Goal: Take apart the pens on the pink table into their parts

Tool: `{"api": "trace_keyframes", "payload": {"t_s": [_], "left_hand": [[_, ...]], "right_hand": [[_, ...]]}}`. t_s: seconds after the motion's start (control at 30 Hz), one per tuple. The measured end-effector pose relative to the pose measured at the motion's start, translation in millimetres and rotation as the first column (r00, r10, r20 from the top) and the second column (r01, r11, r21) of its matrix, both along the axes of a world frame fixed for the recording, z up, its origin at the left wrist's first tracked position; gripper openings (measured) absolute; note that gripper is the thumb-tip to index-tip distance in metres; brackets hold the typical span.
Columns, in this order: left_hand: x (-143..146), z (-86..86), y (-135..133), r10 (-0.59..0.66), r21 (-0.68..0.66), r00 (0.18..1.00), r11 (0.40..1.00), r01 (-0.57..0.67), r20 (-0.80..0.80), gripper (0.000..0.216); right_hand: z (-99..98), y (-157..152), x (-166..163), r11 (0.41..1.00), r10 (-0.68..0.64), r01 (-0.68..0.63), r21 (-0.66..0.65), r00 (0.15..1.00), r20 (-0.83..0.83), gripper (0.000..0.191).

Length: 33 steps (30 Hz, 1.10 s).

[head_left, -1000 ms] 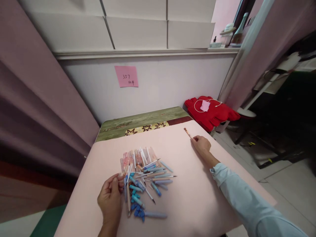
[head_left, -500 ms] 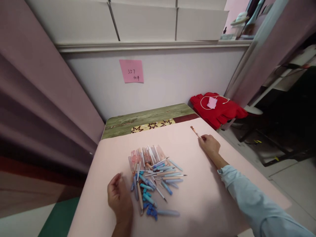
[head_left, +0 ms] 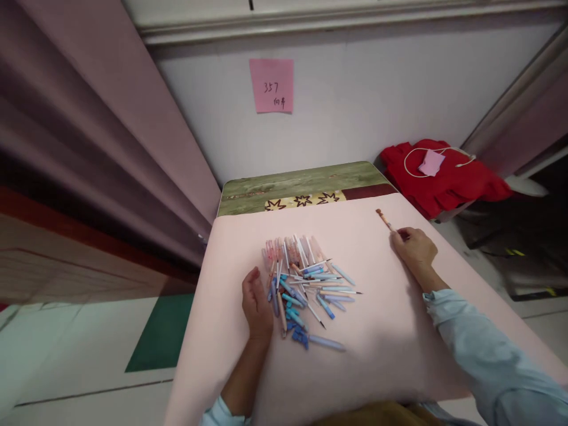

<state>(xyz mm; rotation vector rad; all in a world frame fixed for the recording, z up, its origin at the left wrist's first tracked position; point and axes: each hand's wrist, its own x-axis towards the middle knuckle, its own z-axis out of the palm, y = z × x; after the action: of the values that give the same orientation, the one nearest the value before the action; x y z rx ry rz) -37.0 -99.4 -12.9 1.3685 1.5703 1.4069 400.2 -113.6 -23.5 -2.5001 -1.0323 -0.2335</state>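
Toward the right far part of the pink-covered table, my right hand (head_left: 415, 249) pinches a slim pen (head_left: 385, 220) by its lower end. The pen has a brown figure-like tip pointing away from me. My left hand (head_left: 257, 302) rests on its side along the left edge of a pile, fingers loosely curved and apart, with nothing seen in it. In the pile lie pens and parts: clear pinkish barrels (head_left: 277, 248) at the back, thin white refills (head_left: 317, 315), blue and lilac barrels (head_left: 327, 342), and small dark-blue pieces (head_left: 300, 337) at the front.
The pink cover (head_left: 355, 378) leaves a green patterned strip (head_left: 306, 177) of table bare at the back. Behind it, a wall carries a pink note (head_left: 273, 86). Red cloth (head_left: 444, 183) with a white cable lies off the right corner. A curtain (head_left: 133, 118) hangs left.
The view has swung left and down, so everything sits farther right and higher. My left hand is closer against the pile. My right hand still holds the pen in much the same place.
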Motion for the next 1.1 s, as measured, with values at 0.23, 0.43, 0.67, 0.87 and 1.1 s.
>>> {"api": "trace_keyframes", "payload": {"t_s": [0.23,0.43,0.67,0.87,1.1], "left_hand": [[1,-0.3,0,-0.043,0.003,0.999,0.999,0.043,0.028,0.041],[2,-1.4,-2,-0.061,-0.004,0.993,0.998,0.062,0.099,0.042],[2,0.4,-4,-0.031,0.01,0.992,1.0,0.03,0.12,0.04],[3,-3.4,-2,-0.005,0.016,0.986,1.0,0.002,0.168,0.039],[6,-10.8,1,0.035,0.044,0.973,0.998,-0.046,0.228,0.039]], "right_hand": [[2.6,-2,-1,1.0,0.001,-0.001,0.004,1.0,0.017,0.033],[2.6,-2,-2,1.0,0.0,0.001,-0.028,1.0,0.014,0.035],[6.3,-5,4,0.991,0.014,-0.001,0.134,0.995,-0.098,0.034],[13.9,-27,-44,0.917,0.124,-0.053,0.395,0.98,-0.156,0.033],[38.6,-40,-151,0.705,0.632,-0.427,0.566,0.74,-0.229,0.023]]}}
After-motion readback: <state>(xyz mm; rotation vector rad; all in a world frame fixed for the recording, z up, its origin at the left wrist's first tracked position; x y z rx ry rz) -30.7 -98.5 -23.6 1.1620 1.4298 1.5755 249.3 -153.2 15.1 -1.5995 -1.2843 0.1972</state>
